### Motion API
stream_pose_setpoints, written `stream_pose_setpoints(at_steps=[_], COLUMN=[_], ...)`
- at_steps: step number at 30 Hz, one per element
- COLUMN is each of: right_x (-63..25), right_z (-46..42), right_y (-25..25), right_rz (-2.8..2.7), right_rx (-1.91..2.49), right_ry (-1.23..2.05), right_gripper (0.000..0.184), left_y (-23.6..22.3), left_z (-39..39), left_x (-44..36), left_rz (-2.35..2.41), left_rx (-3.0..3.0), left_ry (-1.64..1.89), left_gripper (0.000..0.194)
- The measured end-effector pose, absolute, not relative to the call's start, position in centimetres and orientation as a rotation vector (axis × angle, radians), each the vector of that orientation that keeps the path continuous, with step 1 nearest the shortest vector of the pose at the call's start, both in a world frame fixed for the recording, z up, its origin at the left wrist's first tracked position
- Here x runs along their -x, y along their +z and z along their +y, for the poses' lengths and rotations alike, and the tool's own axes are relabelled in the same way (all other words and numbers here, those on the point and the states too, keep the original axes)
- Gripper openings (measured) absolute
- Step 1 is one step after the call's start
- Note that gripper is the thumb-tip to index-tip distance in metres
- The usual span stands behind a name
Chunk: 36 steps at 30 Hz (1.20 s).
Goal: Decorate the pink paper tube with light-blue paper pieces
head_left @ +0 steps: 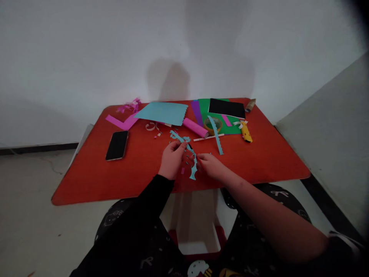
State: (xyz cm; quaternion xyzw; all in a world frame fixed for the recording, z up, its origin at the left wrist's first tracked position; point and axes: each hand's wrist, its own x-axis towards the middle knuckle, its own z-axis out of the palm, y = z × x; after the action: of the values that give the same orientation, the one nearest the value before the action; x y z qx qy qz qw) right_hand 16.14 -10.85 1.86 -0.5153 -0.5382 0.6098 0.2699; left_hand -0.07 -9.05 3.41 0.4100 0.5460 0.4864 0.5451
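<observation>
Hidden: the middle of the cut blue paper [191, 167] was partly covered by the fingers; a small dark item and a red bit by the right hand [210, 167] could not be made out.
Left grip: the left hand [173, 159] was clenched on the upper part of the paper.
Right grip: the fingers were curled in beside the paper; whether anything was grasped could not be told.
Paper: it was held above the counter [253, 161], between the hands, near the front edge.
Counter: a red top was seen, with a phone [117, 145] lying dark side up at left.
Sheets: a blue sheet [161, 113], a purple sheet [196, 111], a green sheet [233, 129] and a black sheet [226, 108] were laid along the back.
Loose items: a pink roll [195, 127], a tape roll [213, 125], a yellow utility knife [245, 131] and a scalloped blue strip [216, 134] were placed near the hands' far side.
Room: a white wall [86, 57] was seen behind, and a pale floor [34, 184] below.
Edges: the front edge was crossed by both forearms; red surface was exposed between the phone and the left hand.
</observation>
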Motion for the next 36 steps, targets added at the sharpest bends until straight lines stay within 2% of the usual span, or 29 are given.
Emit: stream_pose_setpoints(at_steps=[4, 12, 30, 36], right_x=[-16.4, -17.4, -17.4, -17.3], right_z=[-10.9, -10.7, -11.0, -10.9], right_y=[2.6, 3.1, 3.0, 2.8], right_rz=[-1.495, -1.627, -1.756, -1.743], right_rx=[1.454, 1.499, 1.444, 1.448], right_ry=[1.608, 1.497, 1.494, 1.516], right_gripper=[0.031, 0.054, 0.055, 0.054], left_y=[3.5, 4.0, 5.4, 5.3], left_z=[-8.9, -8.8, -9.1, -9.3], left_x=[0.0, 0.3, 0.7, 0.6], left_rz=[1.243, 1.179, 1.233, 1.242], left_rx=[-0.903, -0.801, -0.918, -0.997], left_ry=[1.149, 1.109, 0.982, 0.987], left_gripper=[0.033, 0.025, 0.030, 0.024])
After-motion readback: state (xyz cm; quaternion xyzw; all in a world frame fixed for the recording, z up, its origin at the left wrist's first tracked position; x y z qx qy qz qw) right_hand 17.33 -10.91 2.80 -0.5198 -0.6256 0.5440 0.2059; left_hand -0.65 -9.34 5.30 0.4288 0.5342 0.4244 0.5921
